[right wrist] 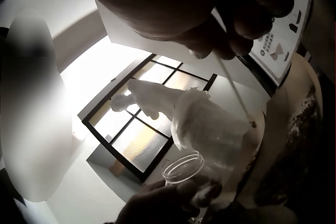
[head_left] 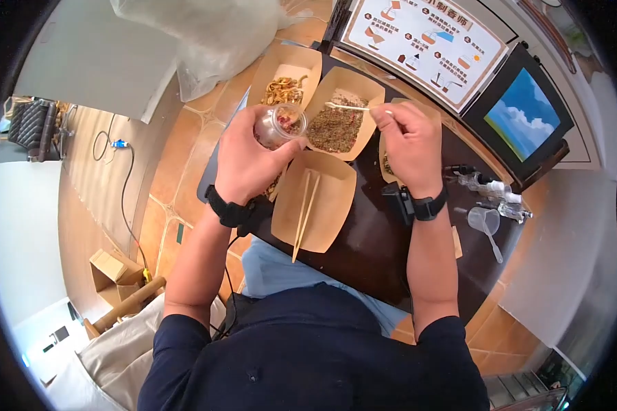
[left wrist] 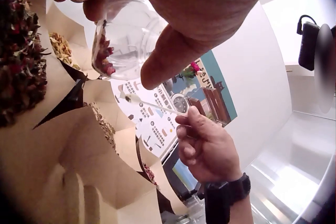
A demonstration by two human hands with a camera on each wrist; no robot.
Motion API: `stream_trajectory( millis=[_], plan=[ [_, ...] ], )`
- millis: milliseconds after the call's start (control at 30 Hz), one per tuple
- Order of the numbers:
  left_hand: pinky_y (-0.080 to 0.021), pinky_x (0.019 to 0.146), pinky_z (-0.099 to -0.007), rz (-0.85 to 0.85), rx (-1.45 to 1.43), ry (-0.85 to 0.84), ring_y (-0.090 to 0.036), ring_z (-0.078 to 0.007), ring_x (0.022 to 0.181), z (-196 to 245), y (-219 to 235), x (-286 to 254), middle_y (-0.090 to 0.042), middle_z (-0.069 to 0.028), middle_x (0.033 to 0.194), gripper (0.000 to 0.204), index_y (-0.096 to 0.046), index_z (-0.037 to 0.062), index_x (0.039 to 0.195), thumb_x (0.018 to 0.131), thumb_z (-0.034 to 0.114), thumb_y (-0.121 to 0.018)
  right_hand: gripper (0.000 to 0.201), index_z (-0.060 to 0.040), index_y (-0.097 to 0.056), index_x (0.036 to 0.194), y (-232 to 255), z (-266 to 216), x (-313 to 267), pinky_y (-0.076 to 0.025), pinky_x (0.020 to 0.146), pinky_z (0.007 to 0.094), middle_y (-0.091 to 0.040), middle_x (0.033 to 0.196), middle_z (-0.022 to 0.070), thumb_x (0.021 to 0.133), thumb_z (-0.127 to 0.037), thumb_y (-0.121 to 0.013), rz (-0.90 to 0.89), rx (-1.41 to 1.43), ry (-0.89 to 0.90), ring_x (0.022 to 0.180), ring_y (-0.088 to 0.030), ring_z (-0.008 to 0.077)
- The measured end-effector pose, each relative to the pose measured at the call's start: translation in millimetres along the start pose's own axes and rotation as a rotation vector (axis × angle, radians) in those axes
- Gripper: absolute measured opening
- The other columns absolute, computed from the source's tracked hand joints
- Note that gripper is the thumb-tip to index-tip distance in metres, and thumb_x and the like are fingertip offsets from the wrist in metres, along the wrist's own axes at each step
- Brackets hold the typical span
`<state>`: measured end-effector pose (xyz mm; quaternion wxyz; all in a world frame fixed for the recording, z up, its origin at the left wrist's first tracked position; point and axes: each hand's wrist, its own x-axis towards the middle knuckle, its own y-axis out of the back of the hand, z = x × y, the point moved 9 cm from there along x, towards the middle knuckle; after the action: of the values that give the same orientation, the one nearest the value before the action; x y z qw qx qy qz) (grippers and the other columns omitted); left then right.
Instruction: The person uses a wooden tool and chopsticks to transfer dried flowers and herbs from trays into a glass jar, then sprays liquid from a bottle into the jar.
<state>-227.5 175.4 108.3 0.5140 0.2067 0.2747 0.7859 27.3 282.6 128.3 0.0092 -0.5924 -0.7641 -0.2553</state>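
My left hand (head_left: 253, 154) grips a small clear jar (head_left: 281, 123) with dark red dried petals inside, tilted in the left wrist view (left wrist: 126, 40). A thin pale spoon (head_left: 346, 106) is pinched in my right hand (head_left: 411, 147), its tip pointing left over a paper tray (head_left: 363, 85) of brown-green dried herbs (head_left: 332, 130). In the left wrist view, the spoon's small bowl (left wrist: 132, 98) carries a dark bit and stands apart from the jar. The jar's mouth (right wrist: 184, 167) shows in the right wrist view.
Wooden chopsticks (head_left: 305, 216) lie in a paper tray (head_left: 343, 188) nearer the body. Another tray (head_left: 305, 58) holds yellowish dried pieces. At the right are small bottles (head_left: 493, 188), a measuring cup (head_left: 485, 219) and a screen (head_left: 524, 113). An instruction board (head_left: 425, 38) stands behind.
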Motion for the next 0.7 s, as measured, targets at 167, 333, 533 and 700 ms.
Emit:
stream_trajectory(
  millis=[167, 333, 533, 700],
  plan=[
    [-0.06, 0.092, -0.0354, 0.035, 0.033, 0.023, -0.077, -0.0211, 0.101, -3.4, 11.5, -1.0, -0.08, -0.0158, 0.11, 0.065, -0.068, -0.0065, 0.127, 0.078, 0.026, -0.096, 0.014, 0.0006, -0.082, 0.102, -4.6, -8.5, -1.4, -0.046, 0.06, 0.032, -0.066, 0.078, 0.0092, 0.099, -0.012, -0.079, 0.018, -0.116, 0.098, 0.063, -0.059, 0.0186],
    [-0.059, 0.091, -0.0378, 0.095, -0.019, 0.057, -0.076, -0.0249, 0.1, -12.2, 41.1, -3.0, -0.078, -0.0176, 0.109, 0.066, -0.068, -0.0057, 0.126, 0.077, 0.03, -0.096, 0.017, 0.0032, -0.079, 0.099, -0.5, -9.5, -2.1, -0.043, 0.059, 0.0315, -0.063, 0.074, 0.0079, 0.101, -0.014, -0.078, 0.044, -0.068, 0.062, 0.063, -0.057, 0.0143],
    [-0.058, 0.091, -0.0393, 0.163, -0.064, 0.074, -0.074, -0.0263, 0.101, -43.2, 60.2, -9.0, -0.076, -0.0173, 0.112, 0.067, -0.067, -0.0051, 0.128, 0.078, 0.03, -0.095, 0.021, 0.004, -0.078, 0.1, -7.4, 6.5, -2.8, -0.043, 0.059, 0.0299, -0.063, 0.072, 0.0066, 0.102, -0.017, -0.077, 0.007, -0.079, -0.038, 0.061, -0.054, 0.0125],
    [-0.058, 0.092, -0.0391, 0.166, -0.099, 0.071, -0.074, -0.0261, 0.102, -48.2, 64.2, -13.4, -0.076, -0.0167, 0.114, 0.066, -0.068, -0.0043, 0.129, 0.079, 0.029, -0.095, 0.022, 0.0036, -0.079, 0.104, -4.6, 26.8, -5.4, -0.045, 0.061, 0.0285, -0.065, 0.075, 0.0057, 0.103, -0.019, -0.077, 0.05, -0.043, -0.168, 0.066, -0.056, 0.0103]
  ],
)
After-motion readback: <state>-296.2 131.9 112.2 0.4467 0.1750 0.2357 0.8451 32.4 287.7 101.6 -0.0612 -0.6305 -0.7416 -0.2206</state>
